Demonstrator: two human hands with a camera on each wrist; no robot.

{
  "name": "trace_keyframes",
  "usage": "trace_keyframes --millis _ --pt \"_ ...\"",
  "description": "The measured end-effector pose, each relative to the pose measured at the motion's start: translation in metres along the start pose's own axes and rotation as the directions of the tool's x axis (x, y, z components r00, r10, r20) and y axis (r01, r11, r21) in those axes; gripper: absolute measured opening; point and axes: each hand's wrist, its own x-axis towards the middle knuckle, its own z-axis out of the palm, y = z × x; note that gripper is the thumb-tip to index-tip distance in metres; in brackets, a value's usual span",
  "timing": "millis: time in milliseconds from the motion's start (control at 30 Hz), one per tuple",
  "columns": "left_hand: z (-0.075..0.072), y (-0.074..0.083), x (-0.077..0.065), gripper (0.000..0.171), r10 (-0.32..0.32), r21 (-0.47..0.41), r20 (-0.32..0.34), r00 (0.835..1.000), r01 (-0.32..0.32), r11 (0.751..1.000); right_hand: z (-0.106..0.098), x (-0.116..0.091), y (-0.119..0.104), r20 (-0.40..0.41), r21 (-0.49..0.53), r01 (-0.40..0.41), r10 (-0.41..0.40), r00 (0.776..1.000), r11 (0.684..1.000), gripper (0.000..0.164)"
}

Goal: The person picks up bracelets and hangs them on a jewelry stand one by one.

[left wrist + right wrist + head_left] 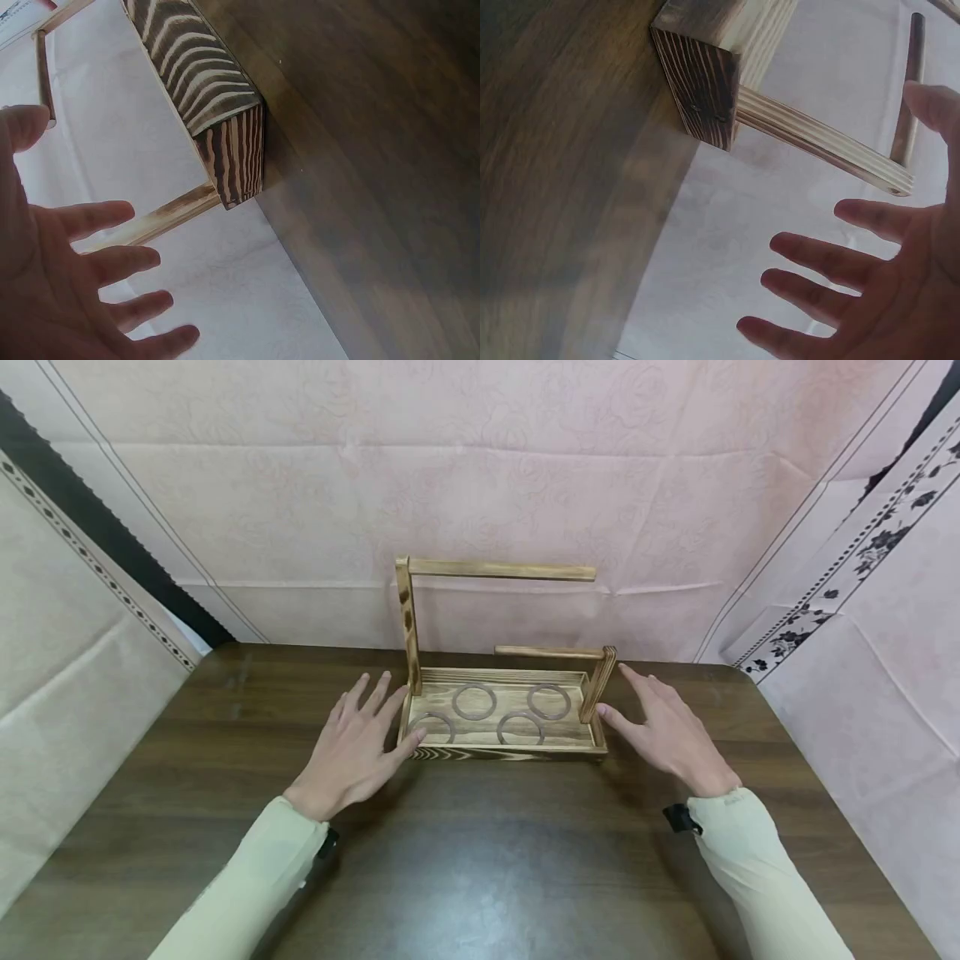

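A: What does the head view show?
B: A rectangular light-brown wooden caddy sits on the dark-brown wooden desk. Four grey circles mark its floor. A tall wooden post with a long wooden bar rises at the caddy's left end, a shorter wooden post at its right. Behind the caddy hangs a pale pink patterned cloth.
A: And the hands?
B: The left hand is at the caddy's left, its thumb overlapping the near corner; the right hand is just right of the caddy. Each grip is spread.
A: Left wrist view?
B: The left grip's fingers fan out beside the caddy's dark-striped end. Whether the thumb touches it, I can't tell.
A: Right wrist view?
B: That grip is spread too, the thumb overlapping the caddy's short round wooden rod. Contact there is unclear.
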Motion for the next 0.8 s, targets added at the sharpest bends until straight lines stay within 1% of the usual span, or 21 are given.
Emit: trace_keyframes --millis 167,333,533,600,667,800 --pt "0.001 0.001 0.005 0.07 0.014 -0.014 -0.079 0.997 -0.015 1.0 0.004 0.008 0.004 -0.028 0.117 0.009 -0.005 1.0 0.993 0.078" --pt "0.002 0.002 0.01 0.057 0.035 -0.018 -0.129 0.991 -0.037 0.999 0.007 0.017 0.009 -0.062 0.251 0.009 0.006 0.998 0.968 0.07" --pt "0.005 0.004 0.019 0.041 0.095 -0.059 -0.159 0.983 -0.106 0.993 0.01 0.026 0.017 -0.069 0.421 0.008 0.023 0.997 0.907 0.064" --pt "0.006 0.005 0.023 0.038 0.106 -0.087 -0.158 0.982 -0.121 0.989 0.012 0.029 0.019 -0.078 0.468 0.017 0.022 0.997 0.884 0.062" --pt "0.006 0.005 0.026 0.038 0.107 -0.115 -0.139 0.985 -0.123 0.986 0.013 0.031 0.02 -0.083 0.5 0.025 0.019 0.996 0.866 0.06" --pt "0.006 0.006 0.031 0.041 0.086 -0.18 -0.057 0.995 -0.095 0.979 0.015 0.034 0.021 -0.078 0.548 0.036 0.008 0.997 0.836 0.055"
